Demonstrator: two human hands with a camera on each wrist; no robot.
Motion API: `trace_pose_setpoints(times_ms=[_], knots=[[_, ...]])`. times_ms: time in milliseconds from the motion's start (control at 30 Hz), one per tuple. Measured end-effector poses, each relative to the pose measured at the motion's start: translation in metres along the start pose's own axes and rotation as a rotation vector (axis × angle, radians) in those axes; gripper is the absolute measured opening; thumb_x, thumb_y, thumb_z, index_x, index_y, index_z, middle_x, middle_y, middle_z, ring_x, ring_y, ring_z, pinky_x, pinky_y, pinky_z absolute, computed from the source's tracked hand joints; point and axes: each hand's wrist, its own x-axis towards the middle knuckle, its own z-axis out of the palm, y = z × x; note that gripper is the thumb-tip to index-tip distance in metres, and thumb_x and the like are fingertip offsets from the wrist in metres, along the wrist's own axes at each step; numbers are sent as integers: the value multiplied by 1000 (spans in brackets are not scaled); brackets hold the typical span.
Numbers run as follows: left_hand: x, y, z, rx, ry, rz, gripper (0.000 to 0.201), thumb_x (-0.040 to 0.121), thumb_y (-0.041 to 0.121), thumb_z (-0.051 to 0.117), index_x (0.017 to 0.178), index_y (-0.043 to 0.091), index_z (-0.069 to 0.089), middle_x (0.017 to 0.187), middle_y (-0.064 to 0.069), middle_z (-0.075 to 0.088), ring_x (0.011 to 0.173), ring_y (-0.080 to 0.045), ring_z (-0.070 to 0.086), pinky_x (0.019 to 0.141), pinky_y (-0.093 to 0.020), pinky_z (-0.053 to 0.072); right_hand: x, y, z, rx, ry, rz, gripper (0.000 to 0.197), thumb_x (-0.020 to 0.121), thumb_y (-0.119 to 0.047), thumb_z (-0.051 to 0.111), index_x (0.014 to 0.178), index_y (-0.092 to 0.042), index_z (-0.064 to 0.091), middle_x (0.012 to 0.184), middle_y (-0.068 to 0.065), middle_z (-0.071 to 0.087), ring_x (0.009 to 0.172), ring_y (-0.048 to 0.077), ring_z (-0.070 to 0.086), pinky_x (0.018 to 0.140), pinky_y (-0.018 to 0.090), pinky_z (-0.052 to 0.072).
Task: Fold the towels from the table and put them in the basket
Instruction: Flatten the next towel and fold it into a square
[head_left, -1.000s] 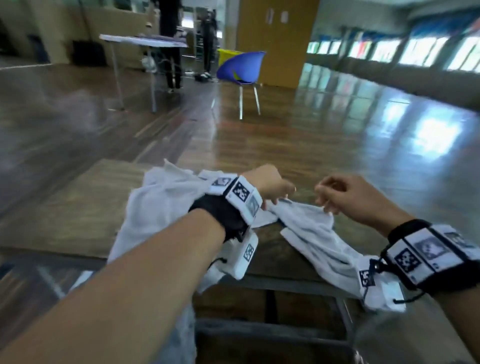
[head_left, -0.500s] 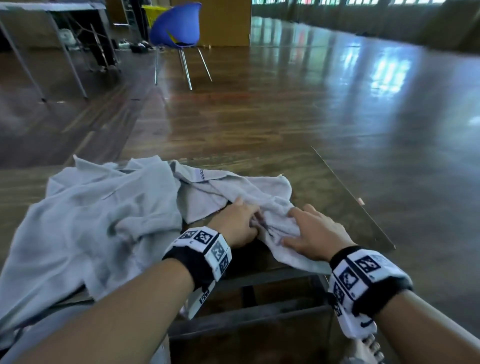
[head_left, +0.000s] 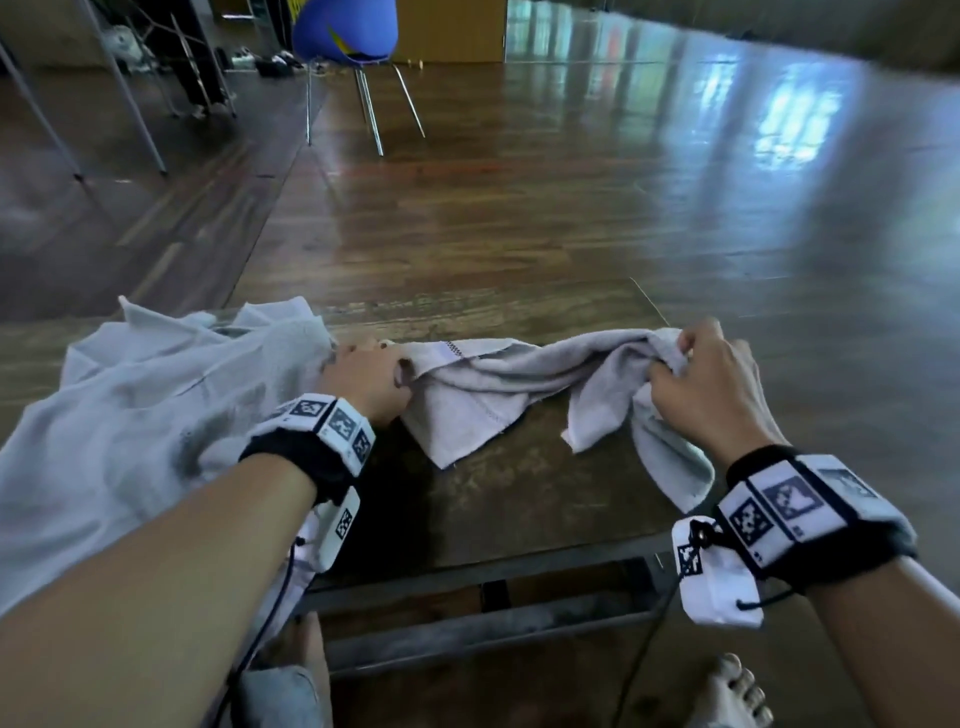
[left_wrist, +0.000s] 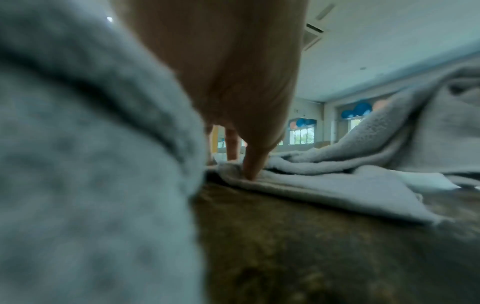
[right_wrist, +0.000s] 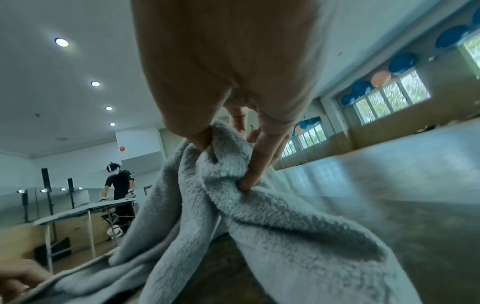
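Observation:
A small grey towel (head_left: 498, 379) lies stretched and rumpled across the wooden table (head_left: 519, 509). My left hand (head_left: 371, 376) grips its left end down on the table; in the left wrist view a fingertip (left_wrist: 253, 172) presses the towel (left_wrist: 337, 185) onto the wood. My right hand (head_left: 696, 374) holds the bunched right end lifted off the table, and the right wrist view shows my fingers (right_wrist: 255, 174) curled into the towel (right_wrist: 259, 226). A pile of larger grey towels (head_left: 145, 415) lies at the left, partly under my left forearm. No basket is in view.
The table's right edge (head_left: 649, 301) runs just past my right hand. Beyond it is shiny wooden floor with a blue chair (head_left: 345, 31) and another table's legs (head_left: 130, 104) far back. A person (right_wrist: 120, 185) stands at that far table. My bare foot (head_left: 732, 691) shows below.
My hands were close together on the towel's middle; now they are spread apart, the right one moved right and up with its end, pulling the towel out lengthwise.

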Motion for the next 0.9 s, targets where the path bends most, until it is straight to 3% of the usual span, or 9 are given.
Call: trace_pose_setpoints(times_ms=[133,267,333,400,500,667,733,833,900], knots=[[-10,25,-8,-1,75,41,9,80,22,55,72,21,56,101,-15,53,110,-35,47,92,-46,47,3,-16,13,53,10,-6,12,92,-30,53,98,-22,46,79,-7,51,68,14,44,52,26,28],[-18,43,-23,-235,-50,54,45,75,32,67,42,17,40,47,1,42,53,-20,47,49,-26,33,8,-36,24,93,25,26,14,92,-36,55,96,-24,49,81,-5,50,69,14,43,52,24,26],[-22,43,-28,-390,-60,34,46,78,36,68,43,17,46,37,5,44,42,-15,45,44,-23,30,11,-48,29,220,-3,14,12,92,-31,57,97,-24,50,84,-8,53,76,12,51,58,28,38],[-31,41,-31,-564,-8,61,40,84,38,64,51,17,59,39,6,56,39,-12,55,38,-19,36,12,-60,35,389,-103,-15,25,92,-20,60,116,-22,50,104,-2,64,98,19,62,79,41,53],[-44,39,-36,-781,142,71,39,92,39,57,73,10,73,53,-3,68,47,-19,65,44,-27,50,2,-73,41,436,-262,-168,64,92,-16,64,147,-22,33,145,4,49,128,19,51,100,40,49],[-54,51,-48,-1144,231,105,37,96,34,60,84,2,74,71,-17,72,58,-25,68,58,-37,58,-25,-84,42,380,-496,-409,74,67,-71,70,128,-39,45,122,-19,54,123,13,52,99,34,46],[-58,58,-52,-1206,256,162,40,95,33,60,81,-2,72,73,-22,72,59,-27,67,60,-41,58,-30,-83,46,381,-435,-473,64,69,-67,75,117,-31,53,114,-13,62,114,14,58,94,34,49],[-60,62,-55,-1239,326,182,48,95,35,59,81,-10,64,70,-25,68,55,-29,63,62,-50,57,-29,-73,41,302,-149,-492,36,74,-54,77,89,-29,56,83,-13,66,78,2,61,66,23,46],[-57,58,-56,-1232,429,124,54,93,40,56,81,-13,57,68,-27,62,57,-32,58,66,-56,55,-22,-63,30,189,-36,-440,36,73,-54,77,80,-29,53,74,-12,64,71,7,59,60,33,47]])
